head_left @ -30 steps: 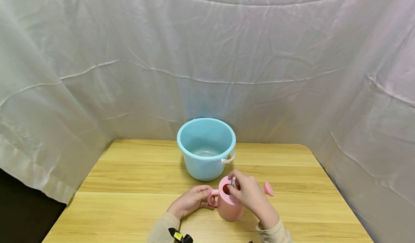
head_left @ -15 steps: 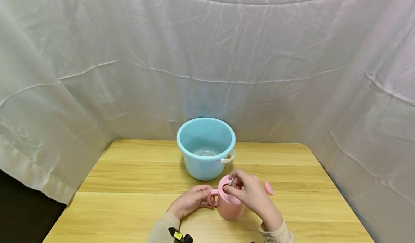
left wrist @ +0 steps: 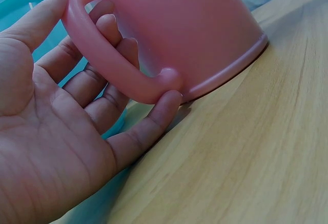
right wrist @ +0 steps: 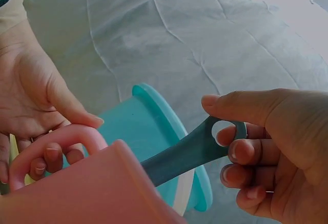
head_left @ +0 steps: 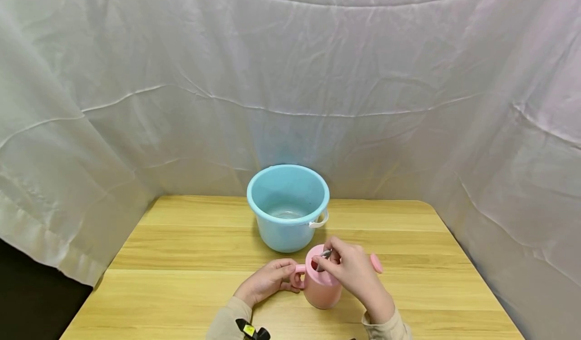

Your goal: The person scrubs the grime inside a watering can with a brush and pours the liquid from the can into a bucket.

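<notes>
Left hand [head_left: 269, 281] fingers curled round pink jug [head_left: 320, 284] handle; right hand [head_left: 351, 272] fingers pinch spoon [right wrist: 189, 152]; no writing.

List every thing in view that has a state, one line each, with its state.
pink watering can: upright on the table, top opening uncovered, a utensil handle sticking out.
grey-blue utensil handle: tilted, lower end hidden inside the can.
blue bucket: upright, open, handle folded down.
left hand: fingers through the can's handle.
right hand: pinching the utensil's handle end.
</notes>
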Demonstrator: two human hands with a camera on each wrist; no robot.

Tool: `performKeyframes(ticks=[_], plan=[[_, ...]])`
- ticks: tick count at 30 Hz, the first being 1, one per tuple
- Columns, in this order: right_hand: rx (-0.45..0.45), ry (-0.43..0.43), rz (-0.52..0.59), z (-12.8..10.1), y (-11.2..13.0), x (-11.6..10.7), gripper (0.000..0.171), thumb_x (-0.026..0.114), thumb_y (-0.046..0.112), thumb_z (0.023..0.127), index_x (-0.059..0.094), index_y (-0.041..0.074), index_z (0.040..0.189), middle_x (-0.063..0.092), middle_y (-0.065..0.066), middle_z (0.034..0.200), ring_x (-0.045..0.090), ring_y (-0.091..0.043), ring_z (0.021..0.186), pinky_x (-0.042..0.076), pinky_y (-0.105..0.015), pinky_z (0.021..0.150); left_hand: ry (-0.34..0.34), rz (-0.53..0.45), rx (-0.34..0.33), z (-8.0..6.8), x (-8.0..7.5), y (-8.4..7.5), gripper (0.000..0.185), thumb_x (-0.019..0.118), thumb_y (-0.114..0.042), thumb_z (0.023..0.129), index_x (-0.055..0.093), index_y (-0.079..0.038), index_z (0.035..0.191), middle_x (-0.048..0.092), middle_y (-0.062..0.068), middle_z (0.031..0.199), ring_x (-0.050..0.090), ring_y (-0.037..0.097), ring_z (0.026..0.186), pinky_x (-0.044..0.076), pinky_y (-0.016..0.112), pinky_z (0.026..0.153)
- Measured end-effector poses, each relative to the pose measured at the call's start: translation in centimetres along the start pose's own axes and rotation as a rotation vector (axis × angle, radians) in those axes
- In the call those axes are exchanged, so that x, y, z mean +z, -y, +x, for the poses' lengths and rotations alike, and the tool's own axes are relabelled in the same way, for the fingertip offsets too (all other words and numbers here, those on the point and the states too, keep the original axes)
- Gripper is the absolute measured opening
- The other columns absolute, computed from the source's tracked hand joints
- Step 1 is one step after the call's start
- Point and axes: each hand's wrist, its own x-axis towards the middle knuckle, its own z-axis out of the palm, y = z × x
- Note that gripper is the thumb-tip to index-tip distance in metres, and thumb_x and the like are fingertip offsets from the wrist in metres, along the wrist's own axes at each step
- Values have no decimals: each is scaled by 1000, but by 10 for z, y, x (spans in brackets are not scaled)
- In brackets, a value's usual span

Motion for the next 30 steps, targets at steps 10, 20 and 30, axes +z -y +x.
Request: performKeyframes(ticks=[10,20,30], plan=[[29,95,-58,2,-6,13,33,79,20,79,48,20,67,30,17,52,25,8,48,24,-13,43,5,-3,2,1,-1,1,22,45,-27,104,61,-16,94,66,-4,92,64,12,97,53,37,91],[27,120,-93,3,-7,14,23,69,18,88,60,20,67,49,16,62,40,5,58,37,-14,53,1,0,-4,0,-1,0,21,46,-28,103,61,-16,95,65,-5,91,65,13,98,53,38,92],[-16,93,-41,3,-9,15,27,68,15,90,57,17,66,44,15,61,37,5,57,36,-14,53,-8,1,-20,0,-1,0,21,46,-29,103,61,-16,95,65,-5,89,66,14,98,53,37,91]])
